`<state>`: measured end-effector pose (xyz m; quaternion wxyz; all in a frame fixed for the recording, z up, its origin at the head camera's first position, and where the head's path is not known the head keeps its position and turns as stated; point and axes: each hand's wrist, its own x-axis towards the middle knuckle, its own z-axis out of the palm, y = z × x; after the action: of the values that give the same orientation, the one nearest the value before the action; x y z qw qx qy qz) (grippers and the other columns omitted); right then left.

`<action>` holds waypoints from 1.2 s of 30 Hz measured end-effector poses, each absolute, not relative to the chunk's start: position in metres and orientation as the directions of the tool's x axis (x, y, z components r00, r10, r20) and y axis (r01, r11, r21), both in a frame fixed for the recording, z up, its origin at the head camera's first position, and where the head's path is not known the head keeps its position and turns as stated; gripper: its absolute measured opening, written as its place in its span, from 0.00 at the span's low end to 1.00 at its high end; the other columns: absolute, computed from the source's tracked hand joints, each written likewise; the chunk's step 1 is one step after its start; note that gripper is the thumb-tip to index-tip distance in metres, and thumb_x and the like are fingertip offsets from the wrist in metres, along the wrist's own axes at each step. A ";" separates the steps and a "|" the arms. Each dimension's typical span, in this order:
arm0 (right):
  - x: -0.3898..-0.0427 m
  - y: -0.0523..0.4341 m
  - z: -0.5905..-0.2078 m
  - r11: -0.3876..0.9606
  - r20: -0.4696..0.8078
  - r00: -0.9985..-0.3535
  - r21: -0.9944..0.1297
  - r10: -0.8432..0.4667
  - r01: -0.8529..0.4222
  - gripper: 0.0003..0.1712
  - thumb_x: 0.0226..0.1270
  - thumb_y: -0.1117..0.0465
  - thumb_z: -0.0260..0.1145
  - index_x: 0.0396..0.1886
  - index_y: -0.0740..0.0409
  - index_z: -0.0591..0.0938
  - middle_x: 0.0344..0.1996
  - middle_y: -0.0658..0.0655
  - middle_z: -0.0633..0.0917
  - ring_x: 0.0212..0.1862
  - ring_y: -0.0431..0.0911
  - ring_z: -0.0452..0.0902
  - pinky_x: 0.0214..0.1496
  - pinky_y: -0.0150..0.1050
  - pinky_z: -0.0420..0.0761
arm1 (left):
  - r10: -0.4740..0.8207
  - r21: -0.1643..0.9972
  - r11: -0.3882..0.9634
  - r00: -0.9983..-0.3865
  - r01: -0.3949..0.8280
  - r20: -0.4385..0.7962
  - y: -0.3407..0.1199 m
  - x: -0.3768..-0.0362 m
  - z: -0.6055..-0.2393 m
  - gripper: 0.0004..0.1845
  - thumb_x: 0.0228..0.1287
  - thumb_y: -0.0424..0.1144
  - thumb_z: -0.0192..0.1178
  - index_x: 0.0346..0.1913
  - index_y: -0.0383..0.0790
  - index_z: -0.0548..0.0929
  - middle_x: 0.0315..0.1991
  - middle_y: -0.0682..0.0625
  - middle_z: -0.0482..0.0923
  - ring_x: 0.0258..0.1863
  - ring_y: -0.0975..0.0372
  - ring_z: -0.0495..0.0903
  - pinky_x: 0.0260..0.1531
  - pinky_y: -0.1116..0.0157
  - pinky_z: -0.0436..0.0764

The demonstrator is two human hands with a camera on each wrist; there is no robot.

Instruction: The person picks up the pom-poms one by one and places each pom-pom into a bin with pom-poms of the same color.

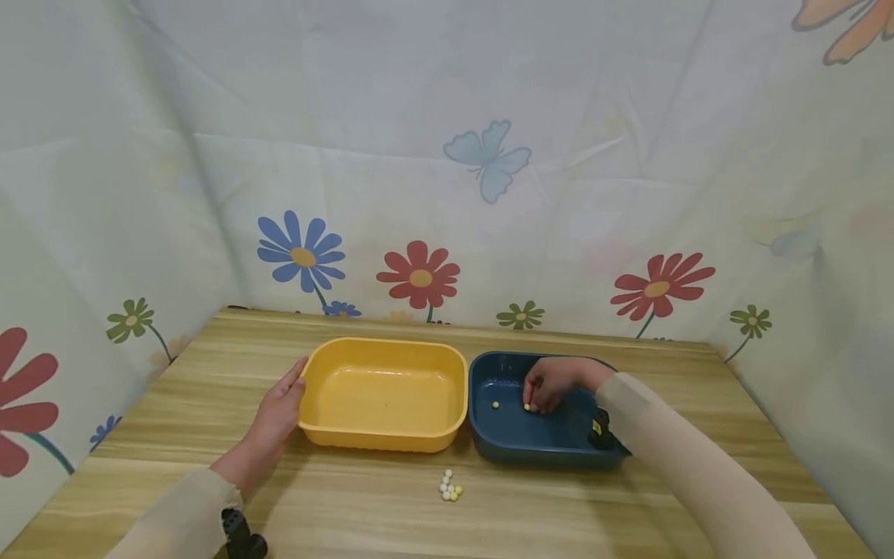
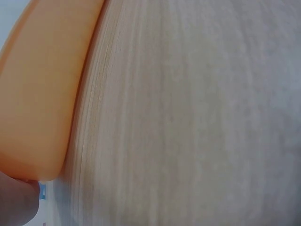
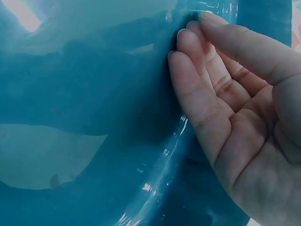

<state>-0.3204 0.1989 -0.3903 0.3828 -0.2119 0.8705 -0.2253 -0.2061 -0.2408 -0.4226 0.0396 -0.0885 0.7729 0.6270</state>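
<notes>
Left hand lies flat on the table, forearm angled up and right from the near left corner, fingers straight, fingertips against the left wall of the yellow tub. Grip apart, holding nothing. Left wrist view: only the tub's orange-yellow wall, wood grain and a bit of finger at the bottom edge.

Yellow tub sits at table centre, touching or just beside the blue tub on its right. Small cluster of white and yellow beads on the table in front of the gap between the tubs.

Right arm comes in from the near right corner, forearm over the blue tub's right rim, wrist bent down, right hand inside the tub. Fingers point down to the tub floor at a yellow bead; fingertips at it, can't tell if they pinch it. Right wrist view: fingers straight and together against the blue surface, palm open. Second yellow bead lies on the tub floor, left of the hand, apart from it.
</notes>
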 end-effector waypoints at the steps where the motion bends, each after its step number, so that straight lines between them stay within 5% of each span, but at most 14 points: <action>1: -0.320 0.199 -0.390 0.809 -0.571 -0.615 -0.553 -0.543 -0.200 0.05 0.70 0.69 0.65 0.41 0.64 0.86 0.33 0.50 0.89 0.33 0.38 0.81 0.43 0.33 0.88 | -0.090 0.962 0.201 -0.981 -0.187 -0.172 -0.241 -0.206 -0.423 0.29 0.86 0.39 0.31 0.84 0.44 0.42 0.84 0.41 0.36 0.84 0.45 0.44 0.83 0.49 0.52; 24: -0.316 0.200 -0.374 0.814 -0.611 -0.573 -0.548 -0.546 -0.191 0.10 0.72 0.69 0.63 0.49 0.66 0.84 0.39 0.55 0.88 0.38 0.38 0.82 0.50 0.37 0.89 | -0.073 0.966 0.175 -0.981 -0.192 -0.182 -0.241 -0.205 -0.423 0.30 0.86 0.40 0.30 0.84 0.45 0.40 0.85 0.42 0.34 0.84 0.46 0.42 0.83 0.48 0.51; 36: -0.283 0.213 -0.340 0.699 -0.244 -0.763 -0.624 -0.598 -0.349 0.13 0.74 0.59 0.66 0.49 0.65 0.83 0.39 0.60 0.87 0.37 0.46 0.81 0.44 0.37 0.86 | -0.080 0.962 0.201 -0.982 -0.186 -0.173 -0.240 -0.206 -0.420 0.30 0.86 0.40 0.30 0.83 0.43 0.40 0.85 0.43 0.34 0.85 0.46 0.40 0.83 0.48 0.49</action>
<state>-0.2832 0.2127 -0.3401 0.2202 -0.2646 0.8951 -0.2835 -0.2064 -0.2397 -0.4203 0.0422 -0.0858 0.7738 0.6261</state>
